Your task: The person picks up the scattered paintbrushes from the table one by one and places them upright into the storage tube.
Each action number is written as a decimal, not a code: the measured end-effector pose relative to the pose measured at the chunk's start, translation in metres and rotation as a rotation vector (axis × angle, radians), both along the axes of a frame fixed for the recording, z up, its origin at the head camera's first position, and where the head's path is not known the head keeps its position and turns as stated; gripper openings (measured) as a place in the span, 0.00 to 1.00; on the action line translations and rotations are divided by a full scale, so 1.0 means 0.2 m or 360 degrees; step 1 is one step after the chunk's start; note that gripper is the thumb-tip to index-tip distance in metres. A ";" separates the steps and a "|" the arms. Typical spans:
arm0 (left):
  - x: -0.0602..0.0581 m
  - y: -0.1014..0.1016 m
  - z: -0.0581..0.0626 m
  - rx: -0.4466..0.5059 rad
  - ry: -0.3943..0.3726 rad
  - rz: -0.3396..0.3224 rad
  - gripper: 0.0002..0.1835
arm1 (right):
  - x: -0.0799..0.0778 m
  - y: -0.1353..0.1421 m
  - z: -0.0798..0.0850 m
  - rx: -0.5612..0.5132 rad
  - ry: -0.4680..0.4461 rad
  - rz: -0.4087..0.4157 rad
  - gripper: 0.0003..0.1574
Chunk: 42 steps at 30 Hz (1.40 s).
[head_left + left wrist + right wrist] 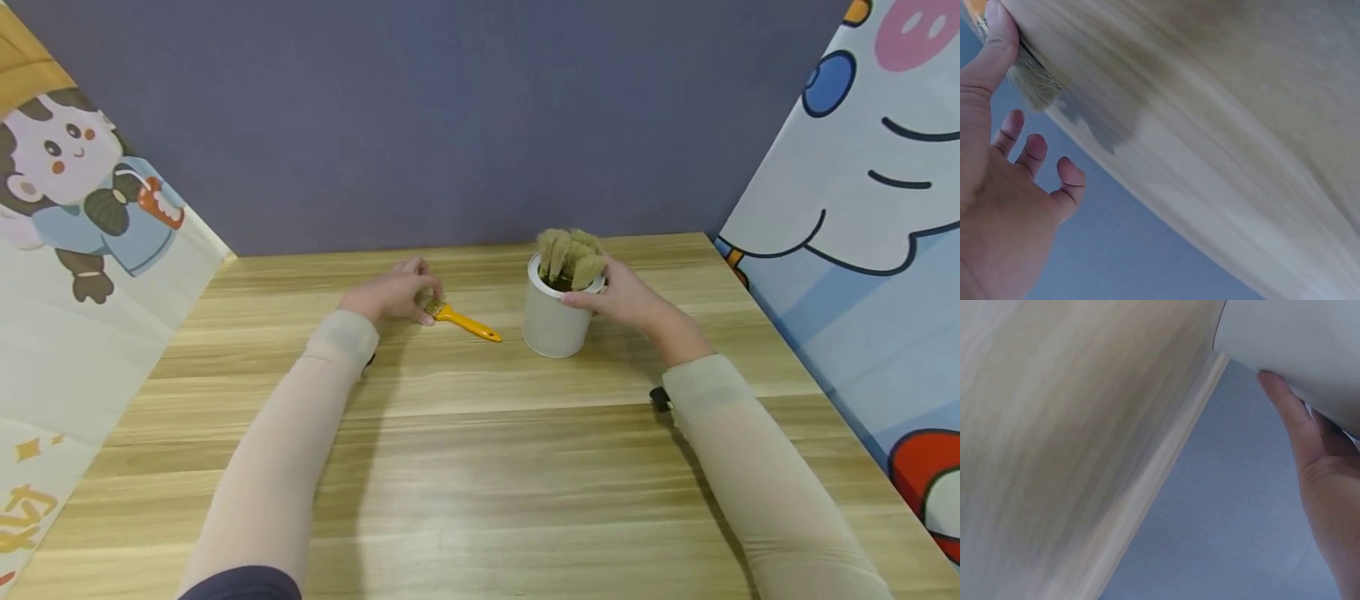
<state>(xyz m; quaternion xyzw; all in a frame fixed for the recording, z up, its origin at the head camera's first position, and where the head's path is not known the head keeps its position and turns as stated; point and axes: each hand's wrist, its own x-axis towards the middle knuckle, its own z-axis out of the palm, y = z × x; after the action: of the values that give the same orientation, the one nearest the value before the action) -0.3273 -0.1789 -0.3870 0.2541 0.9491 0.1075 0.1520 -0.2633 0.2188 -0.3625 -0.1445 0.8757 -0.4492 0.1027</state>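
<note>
A paintbrush [471, 325] with a yellow handle lies at a slant over the table, its handle toward the can. My left hand [392, 293] pinches it near the ferrule. In the left wrist view the thumb presses on the metal band above the pale bristles [1036, 86], and three other fingers are loosely bent, apart from it. A white can [553, 323] stands upright to the right, with several tan bristle tufts [572, 257] sticking out of its top, like brush heads. My right hand [633, 300] grips the can's rim from the right side; some fingers are hidden behind it.
The wood-grain table [465, 483] meets a grey-blue wall [450, 125] just behind the can. Panels with cartoon prints stand at the left [82, 183] and right [847, 200]. A small black device [660, 400] sits at the right wrist.
</note>
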 end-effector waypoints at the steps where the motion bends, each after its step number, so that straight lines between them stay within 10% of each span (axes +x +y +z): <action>1: 0.00 0.00 0.00 -0.0013 0.0008 -0.0006 0.22 | 0.00 0.00 0.00 -0.0003 0.0002 0.0003 0.64; 42: 0.03 -0.01 -0.01 -0.0159 0.0118 0.0096 0.27 | -0.04 -0.03 -0.01 -0.0035 -0.0018 0.0026 0.58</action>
<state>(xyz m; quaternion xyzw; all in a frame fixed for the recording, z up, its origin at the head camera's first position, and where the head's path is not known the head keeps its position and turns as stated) -0.3214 -0.1819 -0.3896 0.2212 0.9655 0.0552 0.1259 -0.2722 0.2137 -0.3639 -0.1502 0.8688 -0.4589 0.1096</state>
